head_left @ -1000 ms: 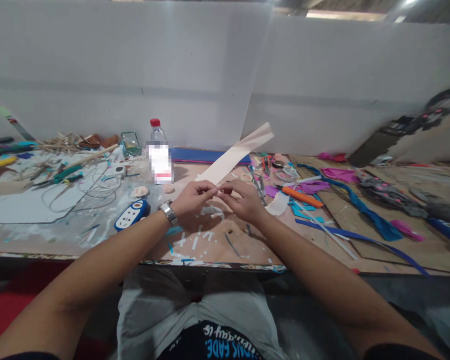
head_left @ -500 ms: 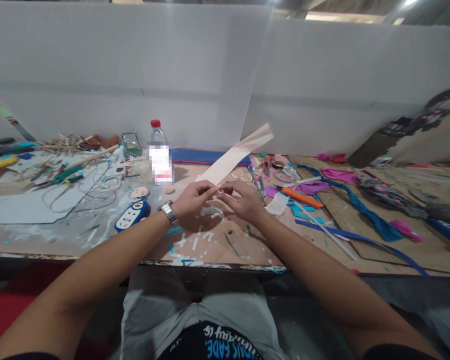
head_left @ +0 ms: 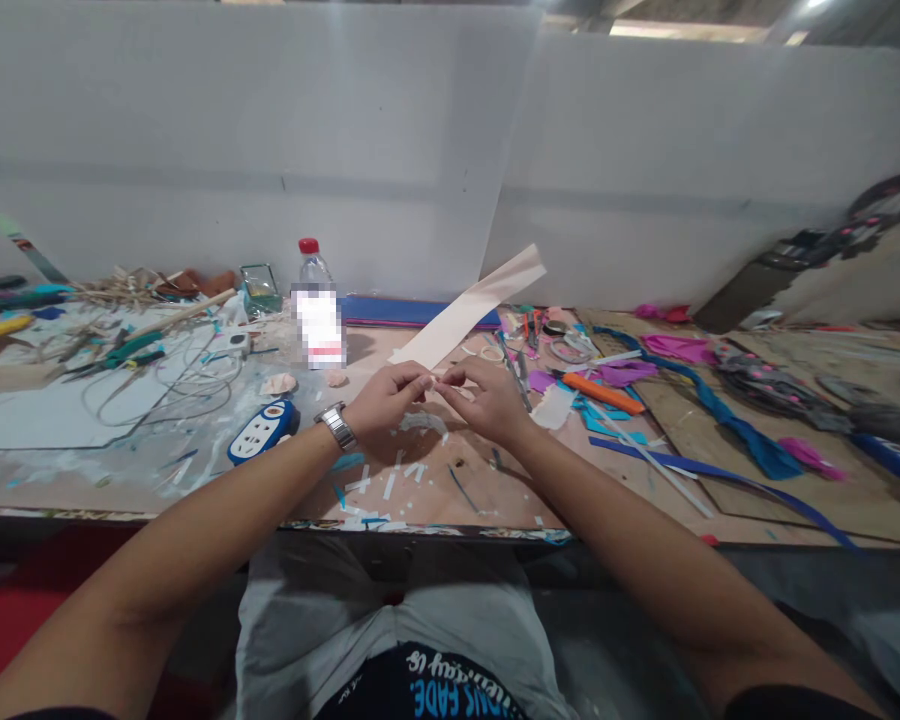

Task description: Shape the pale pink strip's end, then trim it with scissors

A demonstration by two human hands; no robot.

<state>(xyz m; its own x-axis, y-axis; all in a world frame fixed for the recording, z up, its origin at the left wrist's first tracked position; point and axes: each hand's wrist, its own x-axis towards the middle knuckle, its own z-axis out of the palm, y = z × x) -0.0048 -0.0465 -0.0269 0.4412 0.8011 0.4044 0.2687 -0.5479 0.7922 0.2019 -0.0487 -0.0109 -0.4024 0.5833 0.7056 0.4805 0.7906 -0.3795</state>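
My left hand [head_left: 391,402], a metal watch [head_left: 335,426] on its wrist, and my right hand [head_left: 483,400] meet fingertip to fingertip above the table. Both are closed in a pinch. What lies between the fingertips is too small and too covered to make out. Just behind the fingers a wide cream strip of paper-like material [head_left: 471,308] slants up to the right toward the wall. Its near end reaches close to the fingers; whether they touch it I cannot tell. White paper scraps [head_left: 392,480] are scattered on the tabletop below my hands.
A red-capped bottle [head_left: 316,310] stands behind left, with a blue-and-white power strip [head_left: 262,430] nearer. Pliers [head_left: 124,360] and cables lie farther left. To the right are an orange utility knife [head_left: 604,393], blue ribbon [head_left: 720,470] and a dark bottle [head_left: 742,290]. A white panel [head_left: 232,130] closes the back.
The pinched fingertips have shifted very slightly. The view has moved a little; the strip and the things on the table lie as before.
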